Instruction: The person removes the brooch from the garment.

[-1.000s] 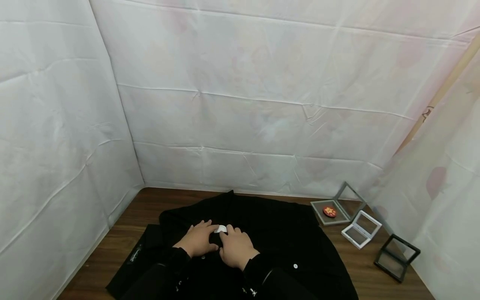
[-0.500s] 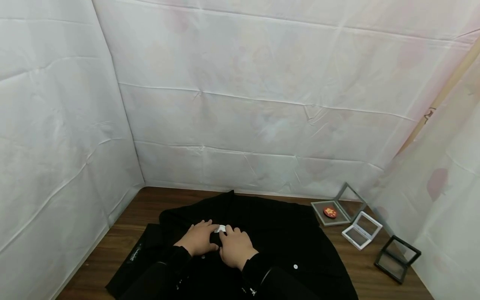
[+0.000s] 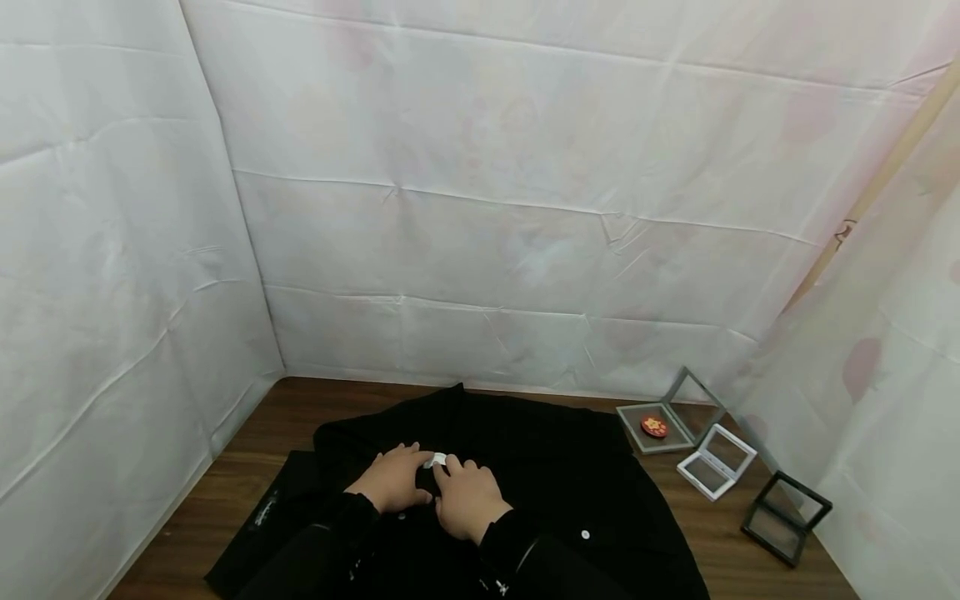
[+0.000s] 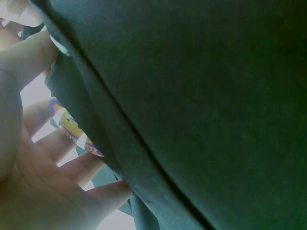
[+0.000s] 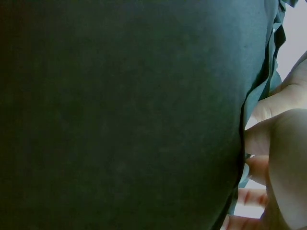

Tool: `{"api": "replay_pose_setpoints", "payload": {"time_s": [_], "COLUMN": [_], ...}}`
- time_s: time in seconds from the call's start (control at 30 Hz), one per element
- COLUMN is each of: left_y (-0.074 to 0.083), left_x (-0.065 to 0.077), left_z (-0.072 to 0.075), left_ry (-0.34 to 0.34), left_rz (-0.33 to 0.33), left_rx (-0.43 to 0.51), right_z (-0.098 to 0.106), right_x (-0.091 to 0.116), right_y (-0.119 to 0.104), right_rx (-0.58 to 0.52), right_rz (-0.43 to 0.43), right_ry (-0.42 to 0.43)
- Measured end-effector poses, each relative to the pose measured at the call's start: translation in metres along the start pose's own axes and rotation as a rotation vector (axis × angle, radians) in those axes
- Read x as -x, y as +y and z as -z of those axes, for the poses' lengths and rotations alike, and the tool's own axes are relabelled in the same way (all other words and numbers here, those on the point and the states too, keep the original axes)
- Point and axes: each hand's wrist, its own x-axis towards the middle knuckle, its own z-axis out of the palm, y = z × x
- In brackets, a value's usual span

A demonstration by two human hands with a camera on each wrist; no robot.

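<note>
The left hand [image 3: 393, 479] rests spread, fingers fairly straight, on the black garment [image 3: 540, 450] lying across the near worktop [image 3: 262, 437], beside a small white piece [image 3: 437, 459], while the right hand [image 3: 470, 500] touches the piece's right side, whether pinching I cannot tell.

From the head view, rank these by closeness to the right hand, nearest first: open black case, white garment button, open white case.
1. White garment button: just right of the right hand, on the black fabric.
2. Open white case: farther right, on the table.
3. Open black case: farthest right, also on the table.
</note>
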Motion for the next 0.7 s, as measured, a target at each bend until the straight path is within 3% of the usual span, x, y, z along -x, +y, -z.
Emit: {"api": "replay_pose_setpoints", "payload": {"time_s": [0.7], "left_y": [-0.004], "left_x": [-0.002], "left_z": [-0.005], "left_ry": [0.0], "left_rz": [0.008], "left_rx": [0.029], "right_z": [-0.005], "right_x": [0.012], "right_y": [0.017], "right_rx": [-0.185], "right_rz": [0.068], "right_ry": [-0.007]}}
